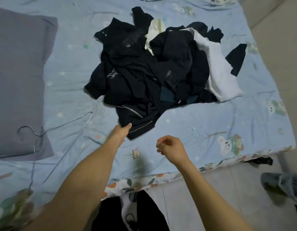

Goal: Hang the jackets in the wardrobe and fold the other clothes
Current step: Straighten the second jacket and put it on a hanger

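Note:
A heap of mostly black clothes (154, 67) lies in the middle of the bed, with a white garment (219, 75) on its right side. At the heap's near edge is a black jacket with silver zips (139, 119). My left hand (122, 131) grips that jacket's lower left corner, thumb on top. My right hand (169, 147) hovers over the sheet just right of it, fingers loosely curled, holding nothing. Two thin wire hangers (61, 127) lie on the sheet to the left, their hooks resting on the pillow.
The bed has a light blue patterned sheet (202, 127). A grey pillow (19, 80) lies at the left. The bed's near edge runs above my dark trousers (144, 212). A grey slipper (282, 185) sits on the tiled floor at the right.

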Demonstrator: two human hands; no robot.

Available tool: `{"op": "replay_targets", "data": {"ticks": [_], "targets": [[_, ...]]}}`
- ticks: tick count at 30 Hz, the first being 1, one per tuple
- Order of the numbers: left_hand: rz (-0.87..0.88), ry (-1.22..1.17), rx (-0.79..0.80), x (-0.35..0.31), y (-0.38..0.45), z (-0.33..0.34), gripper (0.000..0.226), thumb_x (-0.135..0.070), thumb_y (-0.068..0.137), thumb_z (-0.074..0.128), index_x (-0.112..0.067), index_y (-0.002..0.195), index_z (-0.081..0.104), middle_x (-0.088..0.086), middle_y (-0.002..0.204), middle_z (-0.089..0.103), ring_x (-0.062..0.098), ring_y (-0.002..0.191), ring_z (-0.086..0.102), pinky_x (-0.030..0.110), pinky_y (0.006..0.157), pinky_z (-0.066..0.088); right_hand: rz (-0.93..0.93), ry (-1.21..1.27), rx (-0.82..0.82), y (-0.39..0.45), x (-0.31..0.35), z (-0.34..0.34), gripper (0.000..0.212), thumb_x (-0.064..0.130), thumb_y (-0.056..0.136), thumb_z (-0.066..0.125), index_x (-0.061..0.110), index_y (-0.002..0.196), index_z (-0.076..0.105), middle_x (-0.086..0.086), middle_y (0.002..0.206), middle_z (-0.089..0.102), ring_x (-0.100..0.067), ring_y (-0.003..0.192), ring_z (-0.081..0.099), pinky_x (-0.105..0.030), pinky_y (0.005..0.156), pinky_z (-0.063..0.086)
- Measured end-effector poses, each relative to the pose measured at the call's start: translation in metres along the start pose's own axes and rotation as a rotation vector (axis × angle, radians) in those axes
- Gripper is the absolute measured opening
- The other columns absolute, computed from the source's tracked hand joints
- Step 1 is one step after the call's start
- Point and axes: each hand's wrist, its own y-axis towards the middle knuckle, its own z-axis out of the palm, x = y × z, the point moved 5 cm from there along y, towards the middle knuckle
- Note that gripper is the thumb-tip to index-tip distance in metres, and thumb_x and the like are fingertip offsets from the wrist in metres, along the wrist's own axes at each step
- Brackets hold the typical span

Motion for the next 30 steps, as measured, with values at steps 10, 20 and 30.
{"op": "replay_targets", "data": {"ticks": [10,20,30], "targets": [[0.358,0.113,-0.098,-0.041,-0.041,0.032,0.022,-0.008,0.096,0.053,-0.006,0.075,0.048,0.012,0.074,0.046,0.02,0.07,0.042,0.029,0.063,0.031,-0.024,0.039,0.005,0.014,-0.012,-0.045,0.018,-0.002,0.091,0.05,0.008,0.089,0.065,-0.009,0.087,0.071,-0.021,0.075,0.067,-0.032,0.073,0.053],[0.788,-0.08,0.048,-0.055,-0.255,0.025,0.03,-0.007,0.096,0.053,-0.022,0.073,0.065,-0.006,0.07,0.066,0.016,0.076,0.06,0.021,0.077,0.049,-0.552,-0.567,0.223,-0.019,0.0,-0.041,0.096,0.017,0.083,0.07,0.029,0.157,0.011,0.0,0.162,0.004,-0.018,0.146,0.01,-0.03,0.108,0.034],[0.446,0.048,-0.071,-0.012,-0.193,0.015,0.025,-0.007,0.099,0.051,-0.017,0.082,0.066,0.001,0.074,0.065,0.009,0.071,0.06,0.018,0.068,0.045,-0.323,-0.373,0.18,0.021,-0.033,-0.036,0.058,0.017,0.088,0.066,0.012,0.142,0.046,-0.01,0.139,0.047,-0.027,0.122,0.053,-0.034,0.102,0.044]]}}
